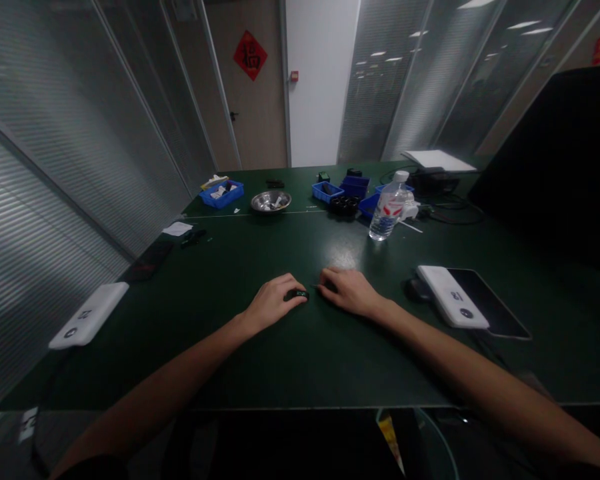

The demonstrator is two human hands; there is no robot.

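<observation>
My left hand (274,300) rests on the dark green table, its thumb and fingers closed on a small black piece (298,293) with greenish marks on its face. The kind of piece is too small to tell. A short gap to the right, my right hand (349,291) lies with thumb and fingertips pinched together. A thin, dark pointed thing (315,286) sticks out of that pinch towards the left hand; most of it is hidden by the fingers. The two hands are apart and do not touch.
A water bottle (389,207) stands upright beyond my right hand. Farther back are a metal bowl (259,206), a blue basket (235,194) and several blue bins (329,195). White power banks lie left (93,313) and right (453,297), the right one beside a phone (495,307).
</observation>
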